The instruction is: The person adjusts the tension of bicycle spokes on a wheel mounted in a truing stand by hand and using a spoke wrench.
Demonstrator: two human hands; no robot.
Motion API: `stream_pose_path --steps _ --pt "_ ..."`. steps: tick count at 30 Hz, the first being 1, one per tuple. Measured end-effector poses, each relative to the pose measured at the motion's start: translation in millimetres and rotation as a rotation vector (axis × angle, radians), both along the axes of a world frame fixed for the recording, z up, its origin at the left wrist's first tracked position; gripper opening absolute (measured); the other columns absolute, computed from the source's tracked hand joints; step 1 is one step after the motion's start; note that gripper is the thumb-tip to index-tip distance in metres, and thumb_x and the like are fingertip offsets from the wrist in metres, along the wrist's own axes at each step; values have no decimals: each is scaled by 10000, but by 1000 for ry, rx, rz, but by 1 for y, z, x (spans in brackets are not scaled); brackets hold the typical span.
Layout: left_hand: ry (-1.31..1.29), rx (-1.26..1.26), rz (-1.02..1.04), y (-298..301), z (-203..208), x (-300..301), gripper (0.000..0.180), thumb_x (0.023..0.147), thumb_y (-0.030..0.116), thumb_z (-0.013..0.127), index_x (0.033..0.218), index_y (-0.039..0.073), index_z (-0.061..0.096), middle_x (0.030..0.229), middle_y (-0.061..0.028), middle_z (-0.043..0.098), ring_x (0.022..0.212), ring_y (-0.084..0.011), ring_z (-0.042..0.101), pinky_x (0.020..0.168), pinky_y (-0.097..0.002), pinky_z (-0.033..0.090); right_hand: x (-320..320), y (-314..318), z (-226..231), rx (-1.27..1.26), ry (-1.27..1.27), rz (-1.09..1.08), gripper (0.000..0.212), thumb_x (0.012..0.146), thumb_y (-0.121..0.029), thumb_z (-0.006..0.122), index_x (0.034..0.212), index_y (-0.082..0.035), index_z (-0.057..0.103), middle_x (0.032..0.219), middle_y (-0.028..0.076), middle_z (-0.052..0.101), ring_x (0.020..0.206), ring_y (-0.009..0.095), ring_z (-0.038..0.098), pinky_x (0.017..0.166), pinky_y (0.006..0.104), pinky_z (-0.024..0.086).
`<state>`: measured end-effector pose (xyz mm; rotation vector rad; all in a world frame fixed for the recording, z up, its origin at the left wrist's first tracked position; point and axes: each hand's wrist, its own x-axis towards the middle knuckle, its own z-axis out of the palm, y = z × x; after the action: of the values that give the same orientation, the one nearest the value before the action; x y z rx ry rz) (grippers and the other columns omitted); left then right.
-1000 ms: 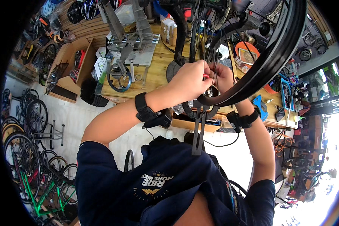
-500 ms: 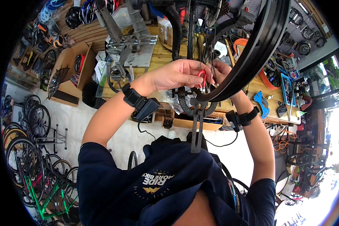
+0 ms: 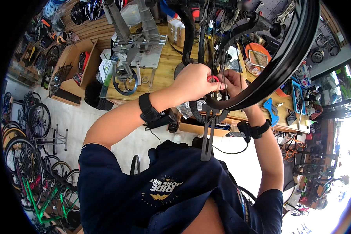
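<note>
A black-rimmed bicycle wheel stands upright in a dark metal truing stand. My left hand is closed on a red spoke wrench at the spokes, just above the rim's near part. The wrench is mostly covered by my fingers. Across the spokes, my right hand has its fingers bent and drawn together close to the wrench. Spokes and rim partly cover that hand, and what its fingertips hold cannot be made out.
On the wooden bench stand a metal fixture, an orange bowl, a blue tool and a blue tray. An open cardboard box is at left. Parked bicycles line the left floor.
My left hand has turned over, and the red wrench, upright before, now lies flatter and shows less. The wheel, stand and bench appear shifted a little to the right in view.
</note>
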<state>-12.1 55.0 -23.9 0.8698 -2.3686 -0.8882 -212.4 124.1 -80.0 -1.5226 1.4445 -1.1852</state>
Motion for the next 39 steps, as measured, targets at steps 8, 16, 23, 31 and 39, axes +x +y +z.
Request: stream_pose_path --steps 8,16,23,31,39 --pt "-147 -202 25 2 -3 -7 421 794 393 710 671 -8 666 597 -198 599 614 -372 626 568 -433 483 2 5 12 7 -16 68 223 992 -193 577 1049 22 589 818 -15 605 700 35 510 610 199 412" --pt "375 860 -417 11 35 5 171 866 43 654 1033 16 682 909 -7 697 728 -48 605 629 -201 480 -12 9 13 -9 101 108 270 920 -158 673 1103 18 580 968 27 573 887 88 535 723 245 464" --pt "789 1308 -871 3 45 12 352 976 163 597 1271 -13 524 1189 -111 636 882 -65 602 745 -204 467 8 14 44 116 -491 333 560 905 -152 671 1370 28 418 1247 132 594 1034 163 631 893 287 529" --pt "848 1300 -943 4 34 2 332 965 232 621 1169 -24 563 944 -62 647 721 -53 568 632 -177 438 4 11 13 -53 -298 220 763 767 -153 807 1390 2 395 1269 116 547 1136 189 573 982 333 481" --pt "468 702 -330 18 47 4 350 853 320 758 838 -25 699 698 -75 666 593 -125 595 550 -271 464 -4 5 -1 -122 -40 91 312 855 -140 692 1114 5 595 918 3 630 802 127 582 734 268 485"
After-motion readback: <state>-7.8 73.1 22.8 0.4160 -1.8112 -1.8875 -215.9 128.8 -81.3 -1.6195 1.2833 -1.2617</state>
